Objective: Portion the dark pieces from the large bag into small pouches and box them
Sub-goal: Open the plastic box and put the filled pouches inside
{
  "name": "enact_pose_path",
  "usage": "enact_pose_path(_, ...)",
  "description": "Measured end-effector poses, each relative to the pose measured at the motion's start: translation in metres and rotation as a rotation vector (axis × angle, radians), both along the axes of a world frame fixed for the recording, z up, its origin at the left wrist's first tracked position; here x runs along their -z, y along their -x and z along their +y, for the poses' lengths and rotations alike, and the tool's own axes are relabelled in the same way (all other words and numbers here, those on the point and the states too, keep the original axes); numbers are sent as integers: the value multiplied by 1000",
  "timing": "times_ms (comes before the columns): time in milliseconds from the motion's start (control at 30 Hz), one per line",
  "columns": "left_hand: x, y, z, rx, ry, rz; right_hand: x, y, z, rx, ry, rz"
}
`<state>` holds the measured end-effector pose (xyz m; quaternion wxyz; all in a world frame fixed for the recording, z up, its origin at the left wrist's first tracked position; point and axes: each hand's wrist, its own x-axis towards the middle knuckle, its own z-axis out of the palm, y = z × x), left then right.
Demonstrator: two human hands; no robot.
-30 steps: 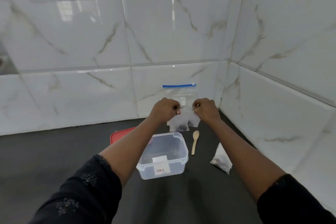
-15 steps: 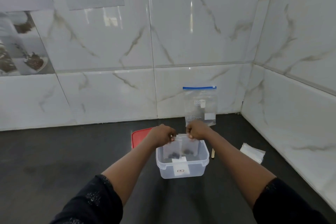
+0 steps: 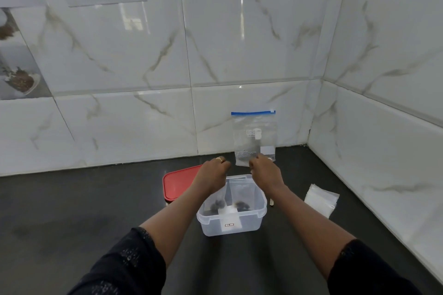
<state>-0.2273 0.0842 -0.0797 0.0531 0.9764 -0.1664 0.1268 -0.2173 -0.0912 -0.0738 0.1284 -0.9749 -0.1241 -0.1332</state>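
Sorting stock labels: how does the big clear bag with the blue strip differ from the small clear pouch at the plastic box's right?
The large clear blue-strip bag is far bigger than the small clear pouch. The bag leans on the tiled wall; the pouch sits inside the clear plastic box. The bag has a blue top strip and print; the pouch shows neither. Both are see-through plastic.

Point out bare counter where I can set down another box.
Bare: the wide dark counter left of the red lid and clear box, back to the tiled wall, and the strip in front of the box. Crowded: right of the box, where the spoon and the stack of small pouches lie, and behind it, by the large bag.
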Motion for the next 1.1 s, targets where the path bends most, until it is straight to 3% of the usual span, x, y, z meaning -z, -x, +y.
enact_pose_path(267,-5,-21,-107,207,118,37,11,-6,-88,299,-222,127)
enact_pose_path(533,19,-32,-194,314,-6,197,40,-6,-179,478,-403,239)
enact_pose_path(700,37,-42,-228,306,-135,330,63,-7,-201,522,-420,336)
enact_pose_path(933,60,-49,-247,364,-447,367,79,-10,-208,506,-406,489)
enact_pose_path(1100,62,-52,-241,343,-364,350,82,-10,-206,493,-337,500)
